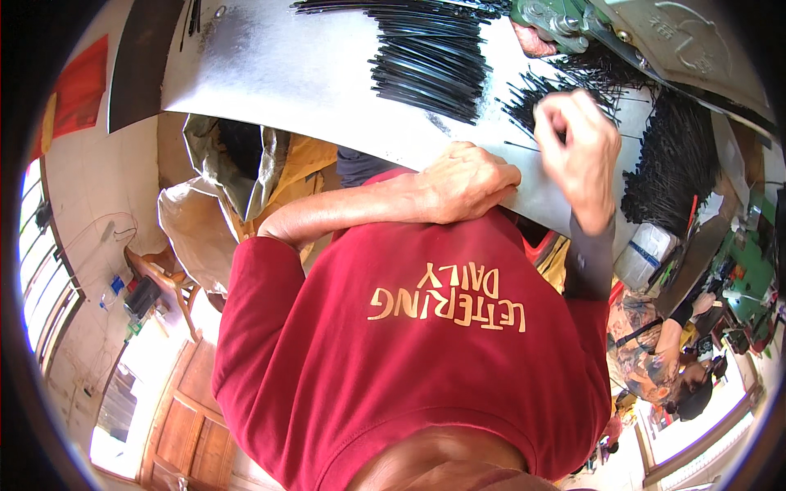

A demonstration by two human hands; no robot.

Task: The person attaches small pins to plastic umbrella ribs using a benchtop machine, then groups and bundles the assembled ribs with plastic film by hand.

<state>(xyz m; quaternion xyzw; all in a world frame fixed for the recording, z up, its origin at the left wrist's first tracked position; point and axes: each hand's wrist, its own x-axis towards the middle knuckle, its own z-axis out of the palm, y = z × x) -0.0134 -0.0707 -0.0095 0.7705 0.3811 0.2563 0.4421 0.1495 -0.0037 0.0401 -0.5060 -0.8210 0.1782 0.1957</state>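
My left hand (471, 182) rests at the near edge of the metal-topped table, its forearm lying across my body. Its fingers are curled closed, and whatever they hold, if anything, is hidden. My right hand (578, 147) is raised over the right part of the table with fingers bent into a pinch; I cannot make out anything in them. Beneath and beyond it lies a loose pile of thin black rods (524, 102) with small heads. Left of that, a neat stack of similar black rods (430, 61) lies side by side.
A green machine (553, 20) stands at the table's far right. A large heap of black rods (675, 159) lies on the right, near a clear plastic box (645, 255). Open sacks (205, 217) stand below the table's left edge. Another person (655, 352) sits at the right.
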